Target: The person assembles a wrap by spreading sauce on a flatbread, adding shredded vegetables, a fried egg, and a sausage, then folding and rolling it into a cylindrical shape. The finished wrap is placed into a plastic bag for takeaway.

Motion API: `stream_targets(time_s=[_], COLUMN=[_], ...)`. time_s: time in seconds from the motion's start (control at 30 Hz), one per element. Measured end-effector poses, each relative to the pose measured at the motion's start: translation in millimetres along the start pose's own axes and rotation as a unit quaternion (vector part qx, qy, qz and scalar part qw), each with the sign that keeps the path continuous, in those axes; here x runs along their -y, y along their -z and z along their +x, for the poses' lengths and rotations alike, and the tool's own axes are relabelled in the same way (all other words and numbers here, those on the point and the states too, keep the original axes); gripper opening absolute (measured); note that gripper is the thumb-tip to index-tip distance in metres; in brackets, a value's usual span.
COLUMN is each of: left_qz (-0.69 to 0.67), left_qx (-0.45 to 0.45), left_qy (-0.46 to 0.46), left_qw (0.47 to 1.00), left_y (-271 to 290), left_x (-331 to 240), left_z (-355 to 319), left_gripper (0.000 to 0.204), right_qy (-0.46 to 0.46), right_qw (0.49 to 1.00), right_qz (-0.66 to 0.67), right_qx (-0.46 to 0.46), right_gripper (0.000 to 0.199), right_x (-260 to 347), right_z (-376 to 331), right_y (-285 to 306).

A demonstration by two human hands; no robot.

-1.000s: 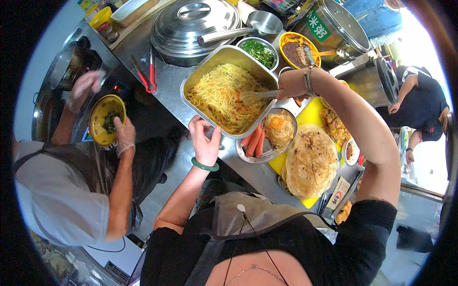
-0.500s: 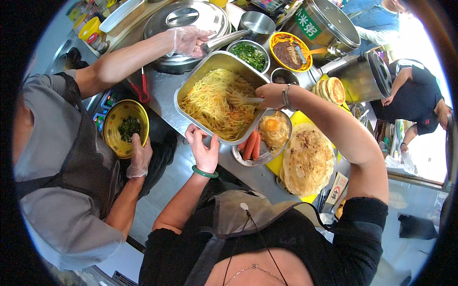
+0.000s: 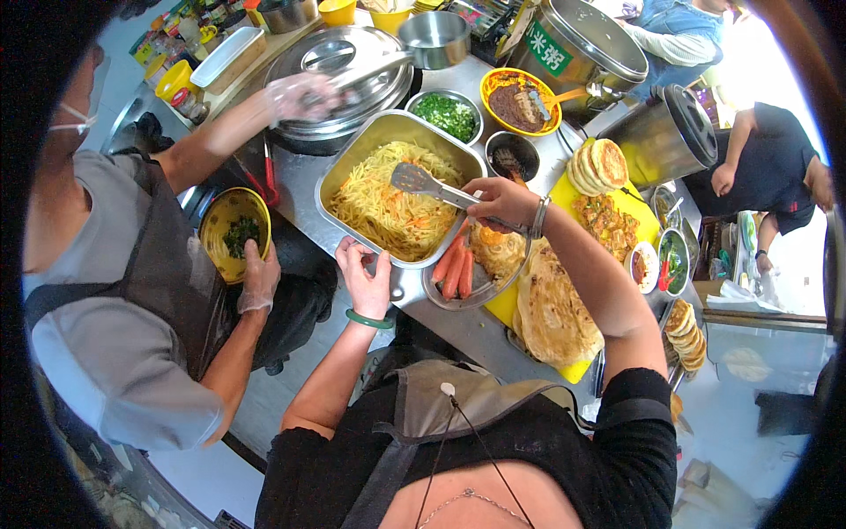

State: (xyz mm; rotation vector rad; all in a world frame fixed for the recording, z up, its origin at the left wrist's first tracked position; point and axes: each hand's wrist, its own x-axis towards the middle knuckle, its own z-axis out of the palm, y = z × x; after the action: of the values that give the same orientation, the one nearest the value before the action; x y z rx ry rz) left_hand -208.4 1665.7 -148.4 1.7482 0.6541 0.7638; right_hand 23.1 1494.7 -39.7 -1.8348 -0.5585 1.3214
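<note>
My right hand (image 3: 509,203) is closed around metal tongs (image 3: 441,189), their flat head above yellow shreds with orange strips (image 3: 388,207). The shreds fill a deep rectangular metal pan (image 3: 328,189). My left hand (image 3: 366,280), a green bangle at its wrist, has its fingers curled at the pan's near rim. Beside the pan, below my right hand, a round metal plate (image 3: 485,298) holds red sausages (image 3: 453,271) and a fried egg (image 3: 498,251). Browned flatbreads (image 3: 555,304) lie on a yellow board (image 3: 577,368), partly behind my right forearm.
At left, a co-worker's gloved hand holds a yellow bowl (image 3: 208,251) of dark greens; the other moves a metal ladle (image 3: 434,40) over a lidded pot (image 3: 291,66). Behind the pan stand chopped scallions (image 3: 448,115), a sauce bowl (image 3: 520,101) and a large pot (image 3: 590,44).
The tongs have lifted out of the shreds, with their head now showing above them. The co-worker's ladle hand has moved left. My left hand stays by the rim.
</note>
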Motion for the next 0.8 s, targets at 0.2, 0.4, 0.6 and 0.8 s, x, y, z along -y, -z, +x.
stream_targets(time_s=[0.2, 0.4, 0.6, 0.8], left_qz=[0.013, 0.023, -0.015, 0.048], left_qx=[-0.011, 0.014, -0.009, 0.199], left_qy=[-0.002, 0.026, -0.019, -0.108], left_qw=[1.0, 0.999, 1.0, 0.973], left_y=[1, 4, 18, -21], left_x=[4, 9, 10, -38], left_z=[1, 1, -27, -90], left_gripper=[0.024, 0.024, 0.015, 0.017], right_qy=[0.095, 0.147, 0.179, -0.06], right_qw=[0.985, 0.953, 0.943, 0.955], right_qz=[0.145, 0.264, 0.243, 0.034], right_qx=[-0.003, -0.02, -0.139, -0.288], right_gripper=[0.028, 0.035, 0.039, 0.045], right_x=[-17, -30, -76, -170], right_z=[-17, -80, -209, -295], right_y=[-10, -7, 5, -4])
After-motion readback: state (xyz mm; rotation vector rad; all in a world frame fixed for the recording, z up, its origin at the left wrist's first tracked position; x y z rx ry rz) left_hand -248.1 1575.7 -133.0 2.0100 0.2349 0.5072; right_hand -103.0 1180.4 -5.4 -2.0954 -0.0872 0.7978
